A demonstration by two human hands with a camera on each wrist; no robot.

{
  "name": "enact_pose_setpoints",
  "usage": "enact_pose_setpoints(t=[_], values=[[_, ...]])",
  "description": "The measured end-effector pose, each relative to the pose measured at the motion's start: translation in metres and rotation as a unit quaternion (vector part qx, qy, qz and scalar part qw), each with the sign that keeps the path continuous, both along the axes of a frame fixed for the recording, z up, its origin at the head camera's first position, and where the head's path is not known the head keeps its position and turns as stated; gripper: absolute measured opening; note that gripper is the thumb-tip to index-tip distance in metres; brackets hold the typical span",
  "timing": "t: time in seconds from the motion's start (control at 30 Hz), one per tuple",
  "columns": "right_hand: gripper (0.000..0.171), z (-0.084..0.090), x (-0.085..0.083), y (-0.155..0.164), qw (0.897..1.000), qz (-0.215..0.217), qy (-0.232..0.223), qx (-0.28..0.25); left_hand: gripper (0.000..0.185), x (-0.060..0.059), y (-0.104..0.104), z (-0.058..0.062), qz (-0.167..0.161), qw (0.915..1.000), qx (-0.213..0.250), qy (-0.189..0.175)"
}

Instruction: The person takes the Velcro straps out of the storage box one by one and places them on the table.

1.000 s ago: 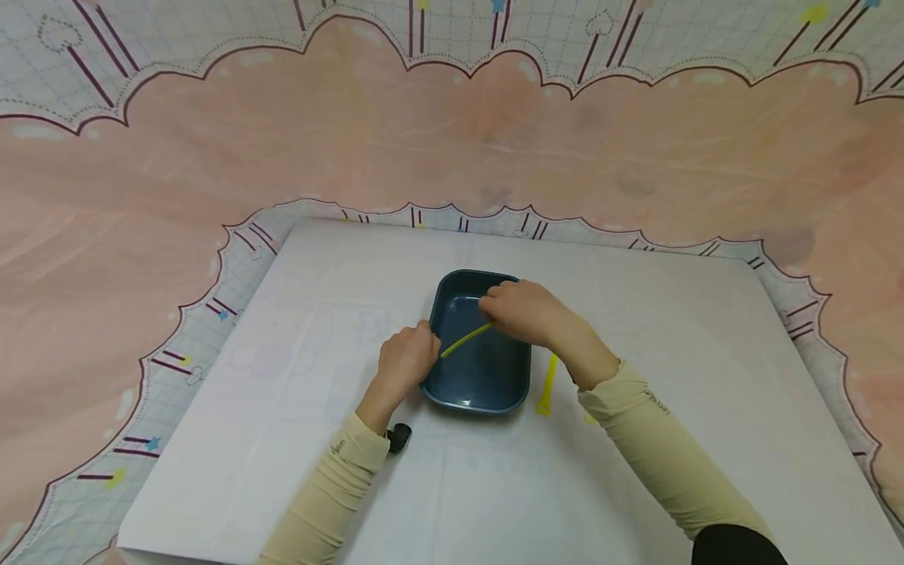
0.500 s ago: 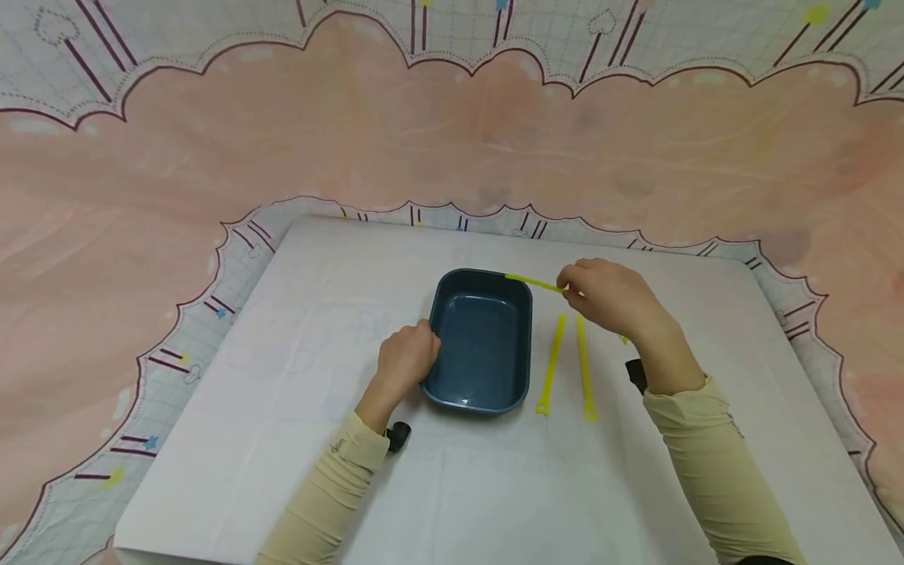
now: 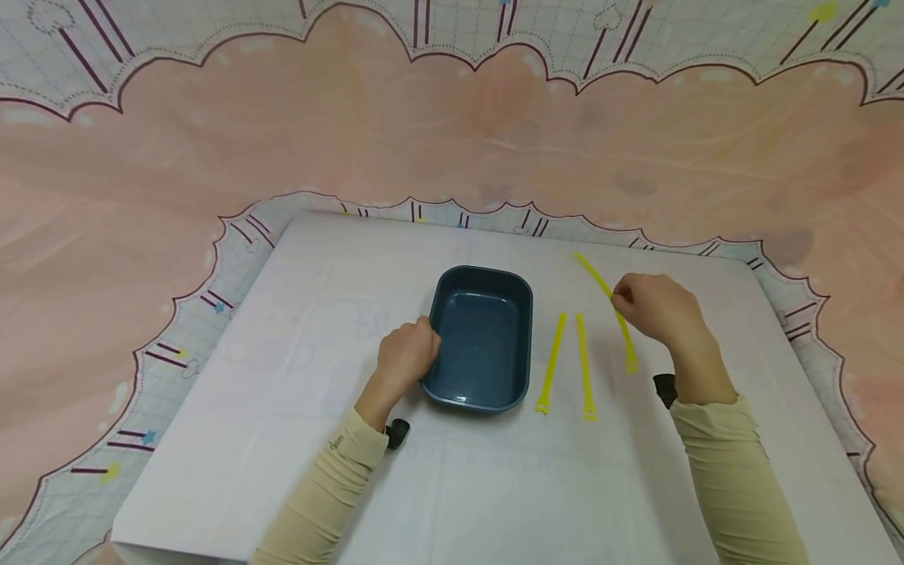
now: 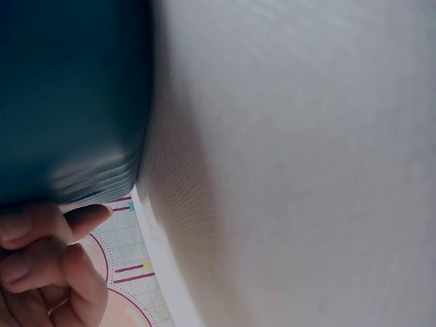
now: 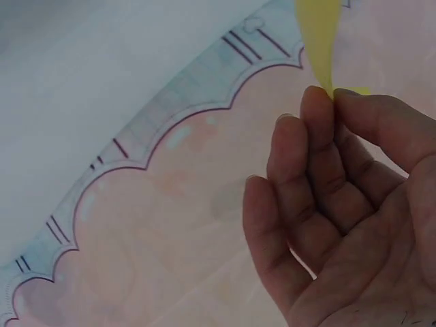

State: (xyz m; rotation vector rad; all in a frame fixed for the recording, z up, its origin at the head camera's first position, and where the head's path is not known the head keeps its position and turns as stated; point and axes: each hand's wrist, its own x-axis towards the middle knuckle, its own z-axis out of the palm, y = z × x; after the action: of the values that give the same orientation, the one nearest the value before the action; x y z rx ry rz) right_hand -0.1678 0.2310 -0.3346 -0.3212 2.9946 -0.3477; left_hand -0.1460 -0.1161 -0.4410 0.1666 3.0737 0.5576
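Note:
A dark blue rectangular basin (image 3: 480, 345) stands on the white table. My left hand (image 3: 408, 353) holds its left rim with curled fingers; in the left wrist view these fingers (image 4: 41, 252) are beside the basin's wall (image 4: 75, 102). Right of the basin, my right hand (image 3: 657, 306) pinches a thin yellow cable strap (image 3: 593, 272) between thumb and index finger. Yellow strip shows on both sides of the pinch. In the right wrist view the strap (image 5: 319, 37) rises from the fingertips. Two similar yellow straps (image 3: 552, 365) lie between the basin and that hand, slotted ends towards me.
The white table (image 3: 282, 471) has a patterned cloth (image 3: 452, 133) behind and around it. A black wrist camera (image 3: 398, 433) sits at the left cuff, another black wrist camera (image 3: 665, 390) at the right cuff.
My right hand has moved right from over the basin, carrying the yellow strap, uncovering the two straps on the table. The held strap has turned more lengthwise. My left hand stays on the rim.

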Motion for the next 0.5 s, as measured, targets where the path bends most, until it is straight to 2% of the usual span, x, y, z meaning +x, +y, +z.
enact_pose_setpoints(t=[0.17, 0.3, 0.4, 0.5], values=[[0.032, -0.007, -0.001, 0.015, 0.998, -0.036, -0.056, -0.007, 0.02, -0.001, 0.0, 0.0, 0.001, 1.0, 0.002, -0.003], [0.033, -0.018, -0.002, 0.024, 0.99, -0.058, -0.123, -0.02, 0.02, -0.001, 0.0, 0.0, 0.002, 1.0, 0.001, -0.001], [0.03, -0.029, -0.003, 0.029, 0.983, -0.059, -0.169, -0.033, 0.02, -0.001, 0.0, 0.0, 0.003, 1.0, 0.0, -0.001], [0.028, -0.042, -0.003, 0.034, 0.978, -0.053, -0.196, -0.046, 0.02, -0.001, 0.0, 0.001, 0.002, 1.0, 0.003, -0.002]])
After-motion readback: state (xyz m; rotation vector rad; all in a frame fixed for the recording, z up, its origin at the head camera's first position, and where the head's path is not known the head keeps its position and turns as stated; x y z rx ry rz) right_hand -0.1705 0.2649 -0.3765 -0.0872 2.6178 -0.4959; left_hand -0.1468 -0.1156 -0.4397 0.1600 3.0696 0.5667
